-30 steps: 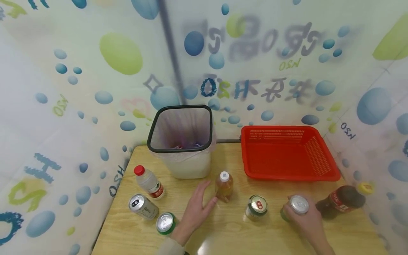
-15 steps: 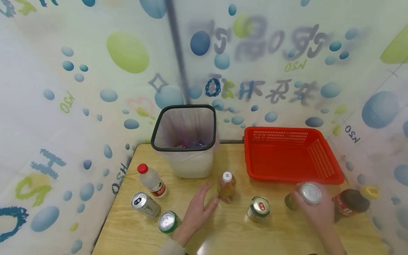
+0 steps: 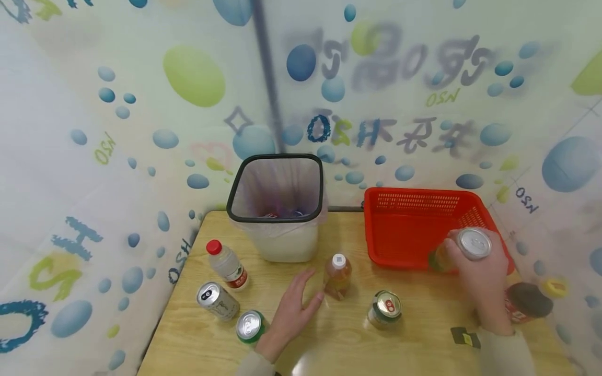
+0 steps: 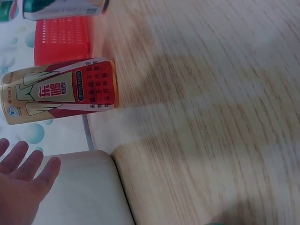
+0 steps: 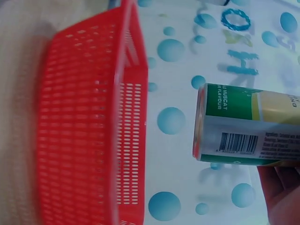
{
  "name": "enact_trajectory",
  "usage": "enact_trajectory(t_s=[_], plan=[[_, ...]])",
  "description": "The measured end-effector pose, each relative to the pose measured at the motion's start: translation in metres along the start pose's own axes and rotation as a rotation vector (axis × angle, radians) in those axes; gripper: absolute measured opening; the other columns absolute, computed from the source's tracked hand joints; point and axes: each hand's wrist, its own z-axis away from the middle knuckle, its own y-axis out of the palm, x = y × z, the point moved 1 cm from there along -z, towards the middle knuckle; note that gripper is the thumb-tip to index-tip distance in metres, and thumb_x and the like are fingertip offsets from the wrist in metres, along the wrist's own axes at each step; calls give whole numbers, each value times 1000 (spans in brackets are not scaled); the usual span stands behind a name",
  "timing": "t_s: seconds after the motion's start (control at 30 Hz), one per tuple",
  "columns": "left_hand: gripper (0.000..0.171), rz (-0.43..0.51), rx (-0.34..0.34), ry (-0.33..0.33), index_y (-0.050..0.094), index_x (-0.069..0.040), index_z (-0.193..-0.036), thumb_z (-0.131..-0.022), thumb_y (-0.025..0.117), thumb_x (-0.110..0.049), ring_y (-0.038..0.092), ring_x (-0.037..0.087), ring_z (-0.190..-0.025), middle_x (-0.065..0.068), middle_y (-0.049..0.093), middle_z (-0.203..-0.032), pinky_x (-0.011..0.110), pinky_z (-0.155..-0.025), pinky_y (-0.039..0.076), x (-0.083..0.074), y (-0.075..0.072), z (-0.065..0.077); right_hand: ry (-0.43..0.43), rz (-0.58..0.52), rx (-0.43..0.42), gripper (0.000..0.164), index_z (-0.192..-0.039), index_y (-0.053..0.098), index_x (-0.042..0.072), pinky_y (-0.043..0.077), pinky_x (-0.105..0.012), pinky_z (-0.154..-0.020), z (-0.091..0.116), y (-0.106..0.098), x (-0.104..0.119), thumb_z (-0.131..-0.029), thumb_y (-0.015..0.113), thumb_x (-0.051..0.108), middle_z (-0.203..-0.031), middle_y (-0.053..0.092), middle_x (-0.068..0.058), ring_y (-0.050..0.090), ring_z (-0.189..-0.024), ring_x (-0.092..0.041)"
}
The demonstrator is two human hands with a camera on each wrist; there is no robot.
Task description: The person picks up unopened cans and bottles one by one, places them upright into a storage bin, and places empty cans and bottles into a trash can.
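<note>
Can (image 3: 475,244), lower right of frame, gripped by right hand (image 3: 485,277) — probably stiff, slick; hold mid-barrel. Left hand (image 3: 290,312) spread.

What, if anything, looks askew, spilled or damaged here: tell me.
Nothing clearly stands out; no spill or damage shows. The cola bottle seems to lean outward at the right, but the right forearm partly hides it, so I cannot tell whether it is truly tilted.

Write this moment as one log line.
Right hand: holds green-and-gold can | Can: raised higher than red basket | Left hand: open, empty, near white bin
</note>
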Motion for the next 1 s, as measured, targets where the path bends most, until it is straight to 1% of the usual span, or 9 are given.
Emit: enact_trajectory(t_s=[0.07,0.17,0.23,0.37,0.47,0.63,0.73,0.9,1.0], plan=[[58,-2,-3,0,39,-14,-146,-97,57,-39,40,28,-134,8,42,-147,48,-106,36,0,0,-1,17,-14,5,54,-130,47,22,37,-31,-94,-10,1,4,-85,74,31,-121,56,2,46,-107,-11],[58,-5,-5,5,39,-14,-146,-97,56,-40,41,27,-133,8,42,-147,47,-106,36,0,-1,-1,36,-52,13,56,-133,44,22,39,-33,-96,-24,3,9,-86,73,32,-125,51,2,44,-110,-13],[58,-7,-8,8,40,-13,-145,-97,56,-41,41,27,-133,8,43,-146,47,-105,36,0,-1,-2,50,-69,22,56,-135,43,23,39,-33,-96,-33,4,13,-87,72,33,-126,49,2,43,-111,-13],[59,-6,-10,17,40,-12,-145,-97,55,-42,41,27,-133,8,43,-146,46,-105,36,0,-2,-3,22,-42,6,52,-131,45,21,41,-29,-91,-49,8,16,-87,70,36,-122,50,3,44,-108,-13],[60,-7,-10,24,40,-10,-145,-97,54,-43,41,28,-133,9,42,-146,47,-105,37,0,-2,-3,-4,0,-12,53,-129,47,19,41,-28,-91,-62,10,14,-87,69,40,-120,52,3,45,-106,-13],[61,-12,-8,19,41,-8,-145,-97,54,-44,40,27,-134,8,42,-147,47,-106,35,1,-1,-3,11,40,-14,59,-132,46,16,41,-28,-92,-86,14,6,-86,68,45,-119,53,1,46,-104,-15],[61,-18,-5,17,40,-9,-145,-97,53,-44,40,26,-134,7,42,-148,46,-106,36,1,-1,-3,1,73,-4,63,-133,44,14,41,-28,-90,-100,17,2,-85,68,47,-119,53,-1,46,-104,-16],[60,-10,0,13,39,-11,-146,-98,53,-45,40,27,-134,7,41,-148,47,-106,36,0,-1,-3,-25,77,32,65,-134,42,15,42,-30,-92,-120,21,-4,-85,68,49,-122,51,-3,47,-106,-17],[60,-10,-2,14,39,-12,-146,-97,54,-43,40,27,-134,7,41,-148,47,-105,36,0,-1,-3,-37,70,35,63,-132,43,14,42,-29,-90,-130,24,-6,-85,69,48,-119,52,-3,48,-106,-16]])
